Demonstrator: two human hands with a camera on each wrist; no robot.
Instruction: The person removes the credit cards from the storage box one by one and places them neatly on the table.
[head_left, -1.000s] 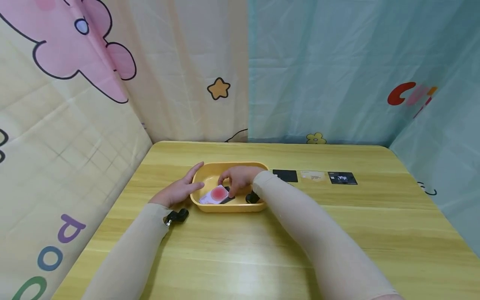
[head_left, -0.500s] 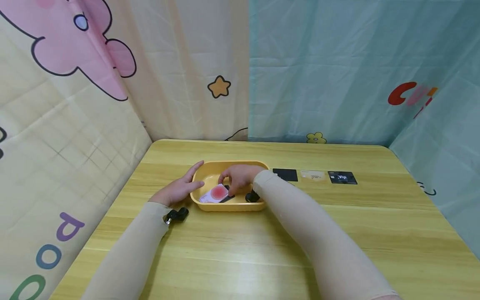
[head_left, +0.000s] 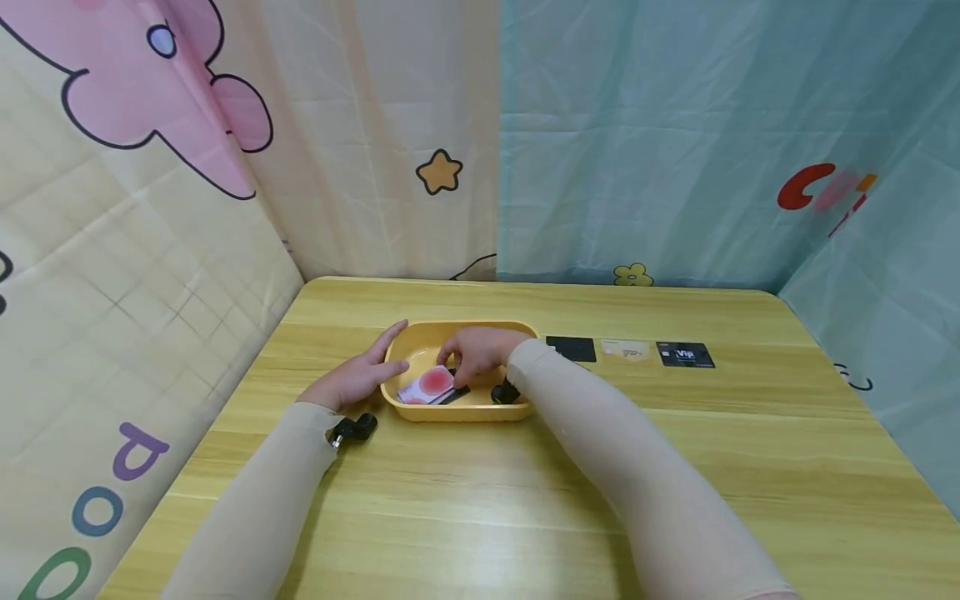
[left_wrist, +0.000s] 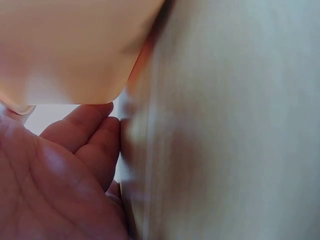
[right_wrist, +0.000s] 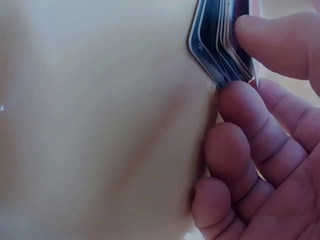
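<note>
A yellow plastic basket [head_left: 457, 413] stands on the wooden table, holding a stack of cards. On top lies a white card with a pink-red circle [head_left: 435, 382]; darker cards show beneath it. My right hand [head_left: 476, 348] reaches inside and pinches cards at the stack's right end. In the right wrist view, the thumb lies against the fanned edges of several dark cards [right_wrist: 212, 45], fingertips at their lower corner. My left hand [head_left: 356, 379] steadies the basket's left end, its thumb over the rim and its fairly straight fingers [left_wrist: 97, 142] along the outside wall.
Right of the basket, a black card [head_left: 572, 349], a cream card [head_left: 627, 352] and a dark "Vip" card [head_left: 685, 355] lie in a row on the table [head_left: 480, 500]. Printed curtains [head_left: 645, 142] hang behind the table and along both sides.
The top pink-and-white card has shifted slightly, and another card's edge now shows beneath it. Both hands stay in nearly the same place.
</note>
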